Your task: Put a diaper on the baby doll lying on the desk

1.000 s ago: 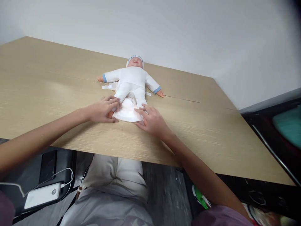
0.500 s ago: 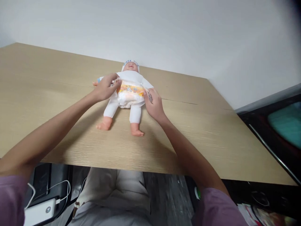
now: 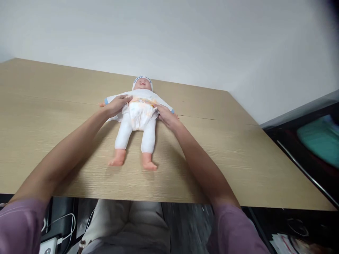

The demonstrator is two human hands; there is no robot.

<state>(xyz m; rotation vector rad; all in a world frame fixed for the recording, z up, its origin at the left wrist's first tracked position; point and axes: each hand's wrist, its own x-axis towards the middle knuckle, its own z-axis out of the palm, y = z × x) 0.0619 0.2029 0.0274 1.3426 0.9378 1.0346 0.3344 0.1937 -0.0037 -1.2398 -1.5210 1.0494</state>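
Note:
A baby doll (image 3: pixel 149 137) lies on its back on the table, head toward the wall and feet toward me. It wears a white outfit and a white cap (image 3: pixel 142 78) with blue lettering. Around its hips sits a white diaper (image 3: pixel 140 114) with an orange patterned band at the waist. My left hand (image 3: pixel 118 105) grips the diaper's waist edge on the left, thumb on top. At the opposite side, my right hand (image 3: pixel 164 114) is closed on the other edge, its fingertips partly hidden by the diaper.
The wooden table (image 3: pixel 212 158) meets a pale wall (image 3: pixel 169 42) at the back. A dark case or chair with a teal cloth (image 3: pixel 319 141) stands at the right. Below the front edge, a white power bank (image 3: pixel 48 246) with a cable lies at the left, and papers (image 3: pixel 282 243) at the right.
Both hands have pressed the diaper closer to the doll's body, and its orange band now tilts away from me. The doll and table appear lower in view.

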